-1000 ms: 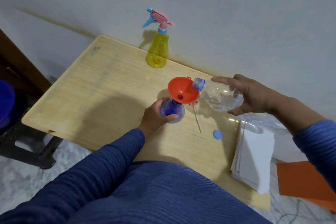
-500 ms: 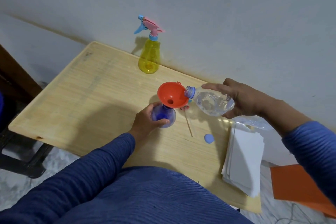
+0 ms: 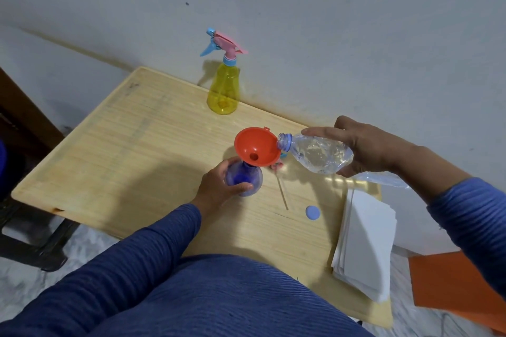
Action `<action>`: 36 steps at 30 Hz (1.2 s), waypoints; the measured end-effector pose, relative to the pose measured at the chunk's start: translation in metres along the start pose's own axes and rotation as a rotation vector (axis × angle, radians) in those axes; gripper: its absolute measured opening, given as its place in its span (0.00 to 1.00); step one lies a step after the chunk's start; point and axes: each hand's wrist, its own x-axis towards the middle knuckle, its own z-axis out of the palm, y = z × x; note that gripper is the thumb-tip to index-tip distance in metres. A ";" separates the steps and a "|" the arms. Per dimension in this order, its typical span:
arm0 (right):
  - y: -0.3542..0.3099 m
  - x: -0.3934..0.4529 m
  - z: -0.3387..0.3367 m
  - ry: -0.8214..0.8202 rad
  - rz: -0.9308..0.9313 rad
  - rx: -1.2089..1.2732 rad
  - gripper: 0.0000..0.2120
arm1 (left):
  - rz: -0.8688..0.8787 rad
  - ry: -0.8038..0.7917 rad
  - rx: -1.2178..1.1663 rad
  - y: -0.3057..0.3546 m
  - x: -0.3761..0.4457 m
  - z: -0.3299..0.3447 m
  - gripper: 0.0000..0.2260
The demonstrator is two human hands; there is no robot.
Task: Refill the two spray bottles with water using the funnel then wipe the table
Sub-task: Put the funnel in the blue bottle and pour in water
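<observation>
Left hand: centre of the frame, fingers and thumb curled round the blue spray bottle, holding it upright on the table.
Funnel: orange, seated in the open neck of the blue bottle, its bowl tilted slightly toward the camera.
Right hand: right of centre, fingers wrapped over a clear water bottle held nearly on its side, the thumb under it.
Water bottle mouth: touching the funnel's right rim.
Yellow spray bottle: upright at the table's far edge, upper centre, pink and blue trigger head fitted.
Blue cap: lying flat on the table, lower right of the funnel.
Dip tube: thin stick on the wood just right of the blue bottle.
White paper stack: at the table's right edge.
</observation>
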 end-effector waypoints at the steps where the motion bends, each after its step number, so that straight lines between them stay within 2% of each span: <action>1: -0.001 0.001 0.000 -0.007 0.000 -0.002 0.55 | -0.001 -0.002 0.005 0.000 0.000 0.000 0.38; 36: -0.004 0.004 -0.010 -0.059 0.037 -0.150 0.54 | 0.011 0.022 0.065 0.006 -0.002 -0.001 0.40</action>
